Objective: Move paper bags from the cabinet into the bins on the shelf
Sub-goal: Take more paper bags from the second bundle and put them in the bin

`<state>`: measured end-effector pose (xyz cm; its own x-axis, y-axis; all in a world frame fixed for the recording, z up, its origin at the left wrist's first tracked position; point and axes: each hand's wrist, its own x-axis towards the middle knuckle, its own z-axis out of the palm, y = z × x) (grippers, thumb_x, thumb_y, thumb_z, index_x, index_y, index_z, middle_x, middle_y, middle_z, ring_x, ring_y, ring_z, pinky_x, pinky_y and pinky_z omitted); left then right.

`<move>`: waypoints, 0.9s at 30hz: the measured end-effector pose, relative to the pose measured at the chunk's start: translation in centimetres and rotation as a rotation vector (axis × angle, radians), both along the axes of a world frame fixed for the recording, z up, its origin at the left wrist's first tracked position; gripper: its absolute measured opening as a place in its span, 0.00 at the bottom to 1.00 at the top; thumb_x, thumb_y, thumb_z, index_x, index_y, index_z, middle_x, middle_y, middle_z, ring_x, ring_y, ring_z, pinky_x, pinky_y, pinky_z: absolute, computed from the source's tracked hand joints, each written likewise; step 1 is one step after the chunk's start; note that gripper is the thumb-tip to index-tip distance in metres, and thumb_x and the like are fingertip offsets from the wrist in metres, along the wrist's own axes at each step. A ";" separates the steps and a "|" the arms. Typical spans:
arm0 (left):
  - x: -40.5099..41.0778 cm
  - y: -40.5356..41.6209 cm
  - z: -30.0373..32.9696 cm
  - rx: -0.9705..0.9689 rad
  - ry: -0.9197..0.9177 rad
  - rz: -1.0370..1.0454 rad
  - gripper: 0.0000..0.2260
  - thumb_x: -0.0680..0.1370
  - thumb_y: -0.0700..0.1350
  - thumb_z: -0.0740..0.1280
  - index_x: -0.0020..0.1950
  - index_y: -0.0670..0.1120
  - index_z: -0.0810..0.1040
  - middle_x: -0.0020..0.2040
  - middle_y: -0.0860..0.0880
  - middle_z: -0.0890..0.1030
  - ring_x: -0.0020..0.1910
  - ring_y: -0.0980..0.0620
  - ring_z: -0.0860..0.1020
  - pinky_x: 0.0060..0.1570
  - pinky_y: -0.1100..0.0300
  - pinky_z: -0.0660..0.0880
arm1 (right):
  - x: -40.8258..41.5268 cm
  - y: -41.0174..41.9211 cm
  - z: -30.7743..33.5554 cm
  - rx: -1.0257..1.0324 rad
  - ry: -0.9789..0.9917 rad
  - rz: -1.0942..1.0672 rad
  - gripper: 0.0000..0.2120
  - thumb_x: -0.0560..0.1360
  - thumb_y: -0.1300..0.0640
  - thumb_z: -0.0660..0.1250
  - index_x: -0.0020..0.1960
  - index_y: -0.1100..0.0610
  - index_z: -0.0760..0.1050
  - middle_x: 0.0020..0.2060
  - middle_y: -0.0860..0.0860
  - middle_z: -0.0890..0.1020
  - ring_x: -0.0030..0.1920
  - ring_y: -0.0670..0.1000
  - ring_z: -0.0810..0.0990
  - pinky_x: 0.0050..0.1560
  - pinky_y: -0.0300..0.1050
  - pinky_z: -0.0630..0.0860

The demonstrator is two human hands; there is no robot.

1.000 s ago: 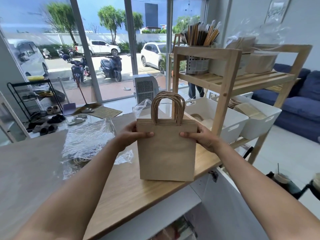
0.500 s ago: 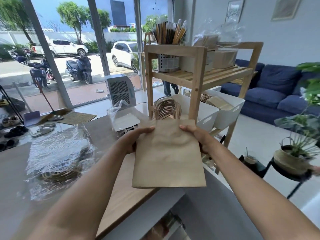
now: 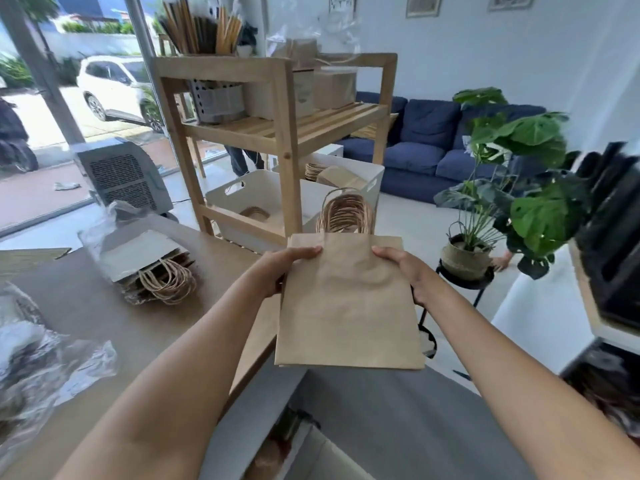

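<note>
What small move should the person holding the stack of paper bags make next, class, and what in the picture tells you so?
Probably carry the stack of paper bags forward and lower it into the nearer white bin. Both the left hand and right hand grip its upper corners, handles pointing toward the shelf, and that bin looks mostly empty, with only some handles showing inside.

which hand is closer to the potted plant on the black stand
The right hand. It grips the right top edge of the paper bags, on the side facing the potted plant. The left hand grips the opposite edge, farther away.
</note>
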<state>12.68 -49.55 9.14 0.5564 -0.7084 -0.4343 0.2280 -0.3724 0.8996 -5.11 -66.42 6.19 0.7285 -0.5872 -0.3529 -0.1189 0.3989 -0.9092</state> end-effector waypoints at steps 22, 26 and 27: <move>6.1 -25.1 5.4 0.031 -0.018 0.210 0.08 0.75 0.48 0.71 0.49 0.44 0.80 0.31 0.48 0.84 0.27 0.51 0.83 0.35 0.59 0.79 | 11.8 -26.6 5.8 -0.014 0.087 0.163 0.12 0.74 0.51 0.67 0.53 0.57 0.77 0.37 0.54 0.83 0.32 0.52 0.82 0.34 0.41 0.79; 7.6 -25.7 5.9 0.029 -0.006 0.273 0.07 0.76 0.48 0.70 0.45 0.44 0.79 0.28 0.49 0.83 0.24 0.53 0.82 0.32 0.60 0.78 | 14.6 -27.8 6.0 -0.015 0.046 0.214 0.14 0.74 0.52 0.68 0.57 0.58 0.77 0.43 0.56 0.82 0.39 0.55 0.81 0.43 0.47 0.78; 8.3 -25.7 5.9 0.018 -0.007 0.300 0.07 0.76 0.48 0.70 0.47 0.44 0.79 0.28 0.49 0.83 0.24 0.53 0.82 0.30 0.61 0.79 | 15.3 -27.9 6.1 -0.013 0.037 0.231 0.13 0.74 0.53 0.68 0.56 0.58 0.77 0.43 0.56 0.82 0.39 0.55 0.81 0.43 0.47 0.78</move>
